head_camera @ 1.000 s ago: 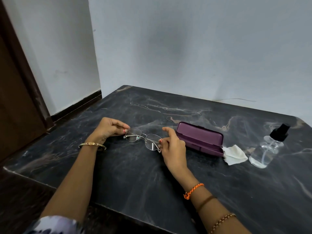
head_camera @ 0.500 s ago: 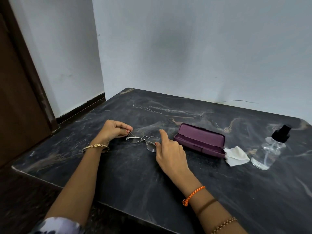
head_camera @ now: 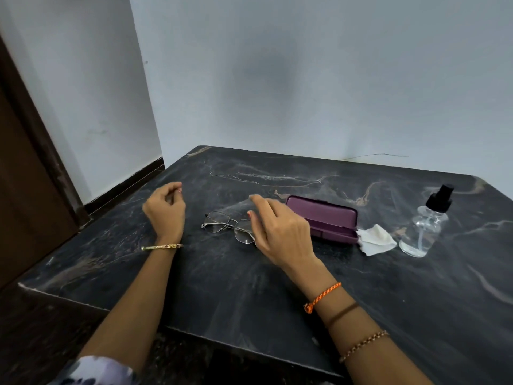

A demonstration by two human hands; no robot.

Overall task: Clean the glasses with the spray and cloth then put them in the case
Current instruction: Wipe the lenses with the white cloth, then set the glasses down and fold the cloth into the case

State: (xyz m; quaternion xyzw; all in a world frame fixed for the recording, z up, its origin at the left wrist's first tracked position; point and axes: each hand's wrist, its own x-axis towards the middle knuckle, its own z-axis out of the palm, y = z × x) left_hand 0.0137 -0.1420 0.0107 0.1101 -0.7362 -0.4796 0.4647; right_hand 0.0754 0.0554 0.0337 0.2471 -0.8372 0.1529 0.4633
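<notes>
Thin metal-framed glasses (head_camera: 222, 224) lie on the black marble table (head_camera: 249, 287), between my two hands. My left hand (head_camera: 165, 211) hovers to their left, fingers loosely curled, holding nothing. My right hand (head_camera: 280, 234) is over the right lens with fingers apart, and hides part of it; it holds nothing. A closed purple case (head_camera: 323, 216) lies just right of that hand. Beside the case is a crumpled white cloth (head_camera: 376, 240), then a clear spray bottle (head_camera: 424, 226) with a black nozzle.
The table stands in a corner against pale walls (head_camera: 305, 79). Its left edge (head_camera: 83, 237) drops to the floor beside a dark wooden door (head_camera: 25, 176). The near edge (head_camera: 222, 340) runs under my forearms.
Both hands have let go of the glasses, which now rest on the table. My left hand has drawn away to the left and my right hand has lifted slightly.
</notes>
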